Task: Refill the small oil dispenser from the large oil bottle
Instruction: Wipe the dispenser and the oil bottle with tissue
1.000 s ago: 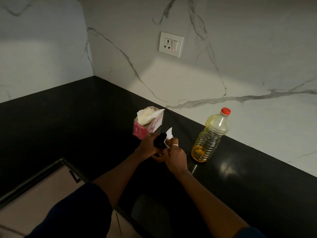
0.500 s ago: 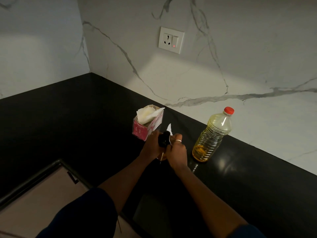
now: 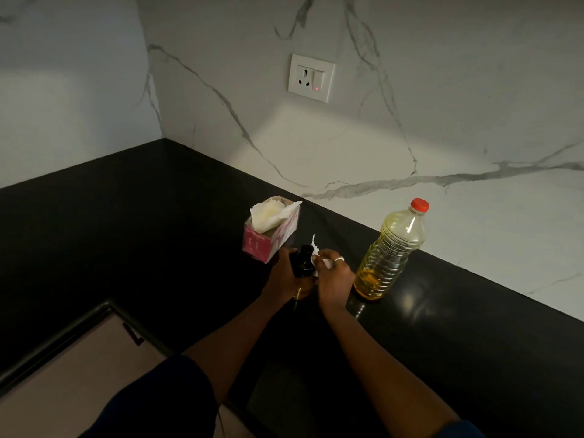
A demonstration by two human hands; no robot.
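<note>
The small oil dispenser has a black top and an amber lower part, and my left hand grips its body on the black counter. My right hand presses a piece of white tissue against the dispenser's black top. Most of the dispenser's body is hidden between the two hands. The large oil bottle stands upright just right of my right hand, clear plastic with yellow oil and its red cap on.
A pink tissue box with white tissue sticking out stands behind my left hand. The marble wall carries a white socket. The counter's front edge and a pale floor lie at the lower left.
The tissue in my right hand has shifted slightly along the dispenser's top. The hands and the large bottle stay in about the same place.
</note>
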